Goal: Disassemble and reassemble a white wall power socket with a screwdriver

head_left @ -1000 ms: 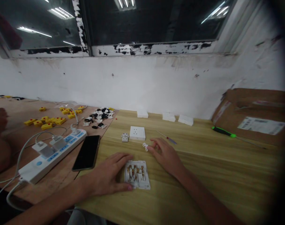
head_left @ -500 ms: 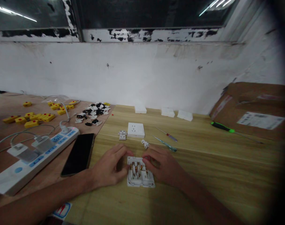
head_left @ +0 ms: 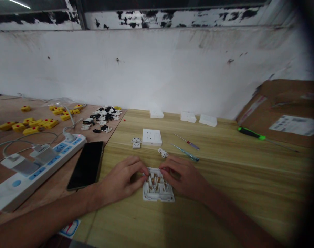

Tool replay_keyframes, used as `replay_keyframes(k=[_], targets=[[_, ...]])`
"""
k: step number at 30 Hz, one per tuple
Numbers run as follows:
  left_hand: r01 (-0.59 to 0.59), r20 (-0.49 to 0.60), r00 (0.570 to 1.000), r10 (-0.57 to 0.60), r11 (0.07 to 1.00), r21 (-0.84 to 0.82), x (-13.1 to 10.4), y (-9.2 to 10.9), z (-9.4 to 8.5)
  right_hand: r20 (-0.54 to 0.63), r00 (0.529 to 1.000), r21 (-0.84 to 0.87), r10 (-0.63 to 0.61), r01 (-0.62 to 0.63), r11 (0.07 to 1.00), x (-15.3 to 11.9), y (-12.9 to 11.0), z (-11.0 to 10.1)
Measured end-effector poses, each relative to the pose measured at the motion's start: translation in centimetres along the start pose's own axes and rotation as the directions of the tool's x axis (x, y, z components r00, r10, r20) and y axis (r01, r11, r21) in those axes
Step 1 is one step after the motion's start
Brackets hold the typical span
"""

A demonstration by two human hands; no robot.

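White plastic, an opened socket module with brass contacts up, lies on the wooden table between our fingertips. Our left hand curls at its left edge, our right hand at its right, fingers bent and pinching its top corners. A second ago our right hand was reaching beyond for a small white clip; now it is back.
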State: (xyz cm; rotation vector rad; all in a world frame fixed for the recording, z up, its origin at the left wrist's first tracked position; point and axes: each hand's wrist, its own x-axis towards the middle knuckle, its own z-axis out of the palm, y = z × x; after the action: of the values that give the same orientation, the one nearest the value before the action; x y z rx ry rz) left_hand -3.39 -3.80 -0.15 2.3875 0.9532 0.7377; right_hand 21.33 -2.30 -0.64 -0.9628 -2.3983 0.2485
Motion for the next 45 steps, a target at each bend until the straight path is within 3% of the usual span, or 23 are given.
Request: replay_keyframes(k=[12,16,20,23,31,38,45], targets=[[0.028,-0.06,0.998,-0.032,0.997,-0.068,-0.2,-0.1,0.0,-0.012,1.0,0.009,0.019,-0.019,1.0,-0.1,0.1,-0.3],[0.065,-0.081,0.994,-0.078,0.986,-0.156,-0.1,-0.3,0.0,-0.065,0.998,0.041,0.015,-0.013,0.999,0.1,-0.3,-0.5],[0.06,-0.152,0.982,-0.109,0.953,-0.296,0.1,-0.4,0.1,-0.138,0.99,0.159,0.035,-0.012,0.987,1.1,-1.4,-0.3],[0.021,-0.203,0.974,-0.103,0.929,-0.37,0.0,-0.4,0.1,-0.121,0.992,0.237,0.033,-0.004,0.972,2.2,-2.8,0.3],[-0.015,-0.305,0.942,-0.142,0.888,-0.459,-0.1,-0.8,0.4,-0.17,0.975,0.291,0.146,-0.092,0.952,3.5,-4.5,1.9],[0.016,-0.328,0.935,-0.137,0.938,-0.347,0.0,-1.1,0.2,-0.195,0.981,0.162,0.001,0.032,0.986,4.9,-3.9,1.8],[0.117,-0.281,0.945,-0.168,0.975,-0.189,0.0,-1.2,-0.1,-0.24,0.94,-0.056,-0.242,0.235,0.97,5.9,-3.7,2.2]])
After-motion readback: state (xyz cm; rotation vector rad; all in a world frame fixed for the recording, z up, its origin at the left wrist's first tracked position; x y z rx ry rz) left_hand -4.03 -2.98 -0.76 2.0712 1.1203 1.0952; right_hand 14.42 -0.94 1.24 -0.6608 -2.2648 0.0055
